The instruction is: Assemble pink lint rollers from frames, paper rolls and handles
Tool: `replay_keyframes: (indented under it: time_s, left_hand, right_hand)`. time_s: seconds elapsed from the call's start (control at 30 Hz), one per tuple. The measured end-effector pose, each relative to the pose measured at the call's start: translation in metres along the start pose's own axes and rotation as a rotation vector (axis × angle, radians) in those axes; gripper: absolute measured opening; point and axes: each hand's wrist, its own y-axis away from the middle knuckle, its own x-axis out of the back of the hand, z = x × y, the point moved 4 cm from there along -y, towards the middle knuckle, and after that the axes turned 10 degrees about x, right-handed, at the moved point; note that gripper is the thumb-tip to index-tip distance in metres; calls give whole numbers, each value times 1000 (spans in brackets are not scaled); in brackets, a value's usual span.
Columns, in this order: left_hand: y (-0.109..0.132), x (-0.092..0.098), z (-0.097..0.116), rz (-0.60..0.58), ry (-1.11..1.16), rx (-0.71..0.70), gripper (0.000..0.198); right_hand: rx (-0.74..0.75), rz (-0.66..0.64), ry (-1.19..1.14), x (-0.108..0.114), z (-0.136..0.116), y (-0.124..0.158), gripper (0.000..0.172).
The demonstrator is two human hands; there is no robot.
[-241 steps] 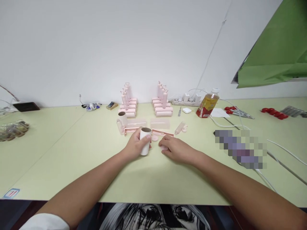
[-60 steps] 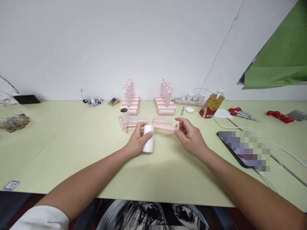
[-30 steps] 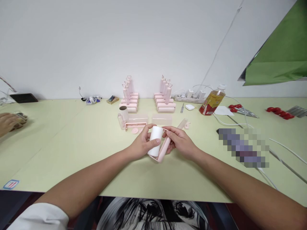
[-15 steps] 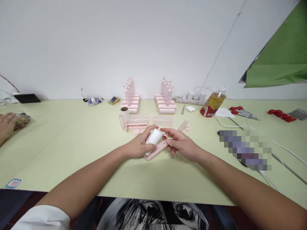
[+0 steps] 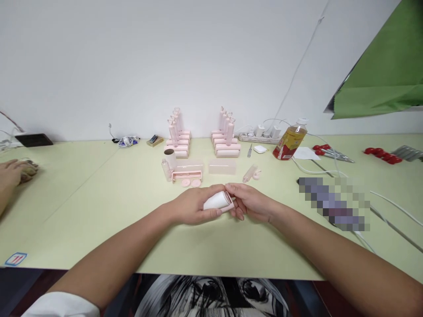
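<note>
My left hand (image 5: pixel 191 206) is closed around a lint roller's white sticky roll (image 5: pixel 214 201), held just over the table. A pink roller frame (image 5: pixel 230 206) shows at the roll's right end; most of it is hidden by my fingers. With thumb and fingers pinched at that end, my right hand (image 5: pixel 254 201) grips the frame. Beyond my hands lie another pink frame (image 5: pixel 187 176), two round pink caps (image 5: pixel 191 182), an upright cardboard-cored roll (image 5: pixel 170 159), a clear pink handle tube (image 5: pixel 166 170) and another tube (image 5: pixel 250 173) lying tilted.
Two rows of pink lint rollers (image 5: pixel 178 147) stand near the wall, with clear pink covers (image 5: pixel 222 167) in front. To the right are a drink bottle (image 5: pixel 290 141), a power strip (image 5: pixel 259 138), cables and red-handled tools (image 5: pixel 332 153). Another person's hand (image 5: pixel 9 176) is at the left.
The roll and frame have turned closer to level and are pressed together. My right hand has closed in on the frame's end. The view has shifted slightly.
</note>
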Motion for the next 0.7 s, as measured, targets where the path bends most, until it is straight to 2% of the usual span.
replay_keyframes:
  time_s: [0.17, 0.33, 0.53, 0.7]
  left_hand:
    - [2, 5, 3, 11, -25, 13, 44]
    - [3, 5, -3, 40, -135, 33, 49]
    - [3, 1, -9, 67, -214, -1, 50]
    - [2, -2, -14, 52, -368, -5, 56]
  right_hand:
    - [-34, -77, -34, 0, 2, 0, 44]
    - [-38, -53, 6, 6, 3, -3, 44]
    - [27, -92, 116, 10, 5, -5, 52]
    - [51, -82, 163, 10, 5, -3, 52]
